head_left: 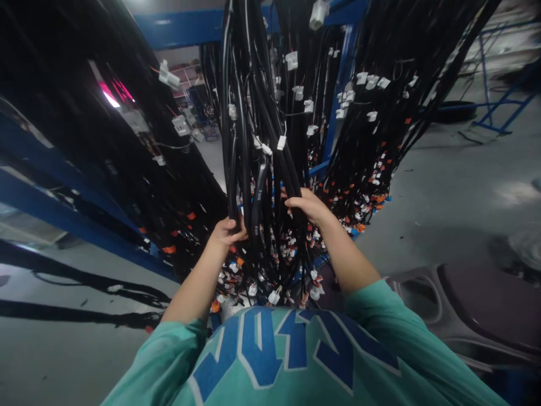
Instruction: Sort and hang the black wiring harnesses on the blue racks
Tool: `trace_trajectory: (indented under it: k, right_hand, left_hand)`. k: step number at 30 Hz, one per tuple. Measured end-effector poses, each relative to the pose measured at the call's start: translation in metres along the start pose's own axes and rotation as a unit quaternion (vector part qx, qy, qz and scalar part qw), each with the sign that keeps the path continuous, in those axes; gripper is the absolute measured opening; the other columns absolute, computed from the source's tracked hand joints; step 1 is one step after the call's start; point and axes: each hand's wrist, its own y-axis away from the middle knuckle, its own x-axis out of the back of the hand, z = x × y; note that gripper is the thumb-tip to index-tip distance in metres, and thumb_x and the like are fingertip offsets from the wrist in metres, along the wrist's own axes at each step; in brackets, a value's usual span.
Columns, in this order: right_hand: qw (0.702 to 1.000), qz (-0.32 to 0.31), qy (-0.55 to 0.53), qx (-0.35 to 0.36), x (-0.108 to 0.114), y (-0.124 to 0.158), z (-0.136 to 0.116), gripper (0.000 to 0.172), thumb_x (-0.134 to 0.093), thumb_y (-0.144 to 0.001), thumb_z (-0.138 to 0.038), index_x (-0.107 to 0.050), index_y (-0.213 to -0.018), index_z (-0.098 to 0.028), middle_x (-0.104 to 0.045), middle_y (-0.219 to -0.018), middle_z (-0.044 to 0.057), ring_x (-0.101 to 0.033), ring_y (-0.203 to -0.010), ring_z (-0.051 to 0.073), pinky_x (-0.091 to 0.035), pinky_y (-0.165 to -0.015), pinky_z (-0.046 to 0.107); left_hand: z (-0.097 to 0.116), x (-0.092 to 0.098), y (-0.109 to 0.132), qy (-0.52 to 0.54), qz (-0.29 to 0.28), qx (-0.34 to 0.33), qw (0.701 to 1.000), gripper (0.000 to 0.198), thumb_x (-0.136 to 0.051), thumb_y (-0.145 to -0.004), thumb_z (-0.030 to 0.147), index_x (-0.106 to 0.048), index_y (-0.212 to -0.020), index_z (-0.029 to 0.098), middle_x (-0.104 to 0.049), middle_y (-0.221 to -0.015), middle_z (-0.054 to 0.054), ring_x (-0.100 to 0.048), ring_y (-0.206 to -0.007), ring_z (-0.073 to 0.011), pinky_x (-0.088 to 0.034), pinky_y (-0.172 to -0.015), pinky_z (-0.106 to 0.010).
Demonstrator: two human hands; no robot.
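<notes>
A thick bundle of black cable harnesses (257,169) hangs down in front of me, with small white connectors (281,142) and orange tags along the strands. My left hand (228,231) is closed round a strand on the bundle's left side at waist height. On the right side, my right hand (306,206) has its fingers curled into the cables and grips several of them. The lower ends with white plugs (274,296) dangle just above my teal shirt.
More black harness bundles (380,124) hang on a blue steel rack (333,129) behind and to the right; another dark mass hangs at left on blue rails (63,220). A dark moulded seat (477,310) stands at lower right. Grey concrete floor (456,186) lies around.
</notes>
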Motion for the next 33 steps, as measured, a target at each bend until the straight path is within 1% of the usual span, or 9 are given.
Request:
trace_trajectory:
  k: [6, 8, 12, 15, 18, 21, 26, 30, 33]
  right_hand:
    - [0.999, -0.026, -0.019, -0.034, 0.000, -0.005, -0.005, 0.034, -0.062, -0.049, -0.016, -0.060, -0.083, -0.016, -0.062, -0.067, 0.001, -0.051, -0.048, 0.011, -0.043, -0.045, 0.024]
    - [0.999, -0.021, -0.009, -0.027, 0.003, -0.002, -0.012, 0.032, -0.063, -0.049, -0.018, -0.062, -0.081, -0.015, -0.063, -0.066, 0.001, -0.049, -0.047, 0.010, -0.041, -0.043, 0.023]
    - [0.999, 0.002, 0.008, 0.032, 0.013, 0.016, -0.030, 0.027, -0.062, -0.051, -0.022, -0.064, -0.076, -0.013, -0.057, -0.055, -0.001, -0.047, -0.046, 0.010, -0.037, -0.042, 0.023]
    - [0.998, -0.018, -0.018, 0.058, 0.022, 0.031, -0.042, 0.022, -0.062, -0.052, -0.022, -0.063, -0.073, -0.015, -0.050, -0.048, -0.004, -0.043, -0.042, 0.009, -0.032, -0.039, 0.023]
    - [0.996, -0.050, -0.039, 0.059, 0.028, 0.036, -0.046, 0.021, -0.064, -0.053, -0.024, -0.060, -0.072, -0.016, -0.048, -0.048, -0.005, -0.040, -0.040, 0.008, -0.028, -0.038, 0.022]
    - [0.996, -0.064, -0.037, 0.054, 0.029, 0.033, -0.039, 0.028, -0.068, -0.054, -0.029, -0.059, -0.078, -0.017, -0.048, -0.050, -0.005, -0.040, -0.041, 0.008, -0.027, -0.040, 0.022]
    - [0.998, -0.037, -0.019, 0.050, 0.020, 0.022, -0.011, 0.041, -0.072, -0.053, -0.026, -0.057, -0.089, -0.016, -0.052, -0.058, -0.006, -0.045, -0.048, 0.008, -0.035, -0.049, 0.022]
    - [0.998, -0.027, -0.050, 0.021, 0.008, 0.013, 0.009, 0.040, -0.066, -0.055, -0.024, -0.054, -0.094, -0.020, -0.059, -0.074, -0.002, -0.053, -0.053, 0.012, -0.036, -0.043, 0.024]
    - [0.997, -0.055, -0.046, 0.026, 0.003, 0.007, 0.017, 0.026, -0.065, -0.058, -0.025, -0.056, -0.082, -0.020, -0.059, -0.069, -0.001, -0.055, -0.057, 0.014, -0.042, -0.047, 0.026]
  left_hand:
    - [0.019, -0.005, 0.021, -0.029, 0.110, 0.022, 0.993, 0.031, -0.067, -0.053, 0.040, -0.055, -0.060, 0.013, -0.040, -0.030, 0.005, -0.020, -0.019, -0.0026, -0.024, -0.038, -0.023]
    - [0.032, -0.012, 0.035, -0.056, 0.105, 0.016, 0.993, 0.031, -0.068, -0.051, 0.040, -0.056, -0.059, 0.013, -0.040, -0.029, 0.004, -0.022, -0.019, -0.0034, -0.024, -0.037, -0.023]
    - [0.060, -0.035, 0.067, -0.093, 0.084, -0.013, 0.992, 0.030, -0.069, -0.052, 0.038, -0.064, -0.066, 0.012, -0.042, -0.029, 0.002, -0.022, -0.018, -0.0040, -0.021, -0.034, -0.022]
    - [0.075, -0.052, 0.086, -0.103, 0.090, -0.031, 0.990, 0.032, -0.067, -0.059, 0.037, -0.067, -0.075, 0.010, -0.035, -0.026, 0.005, -0.020, -0.018, -0.0032, -0.021, -0.032, -0.020]
    - [0.079, -0.065, 0.092, -0.113, 0.100, -0.027, 0.988, 0.029, -0.068, -0.061, 0.036, -0.066, -0.072, 0.009, -0.031, -0.024, 0.006, -0.022, -0.019, -0.0032, -0.023, -0.031, -0.018]
    - [0.073, -0.078, 0.084, -0.129, 0.143, -0.010, 0.981, 0.029, -0.071, -0.058, 0.034, -0.063, -0.070, 0.010, -0.034, -0.026, 0.005, -0.023, -0.019, -0.0030, -0.020, -0.029, -0.016]
    - [0.047, -0.113, 0.052, -0.144, 0.257, 0.000, 0.956, 0.032, -0.076, -0.049, 0.030, -0.052, -0.060, 0.012, -0.037, -0.030, 0.005, -0.027, -0.021, -0.0047, -0.014, -0.026, -0.015]
    - [0.024, -0.146, 0.019, -0.140, 0.262, -0.028, 0.954, 0.027, -0.072, -0.051, 0.027, -0.050, -0.057, 0.013, -0.040, -0.033, 0.005, -0.032, -0.023, -0.0056, -0.019, -0.025, -0.016]
    - [0.009, -0.166, -0.004, -0.137, 0.273, -0.046, 0.951, 0.015, -0.064, -0.054, 0.018, -0.049, -0.055, 0.014, -0.044, -0.038, 0.005, -0.036, -0.024, -0.0060, -0.024, -0.026, -0.017]
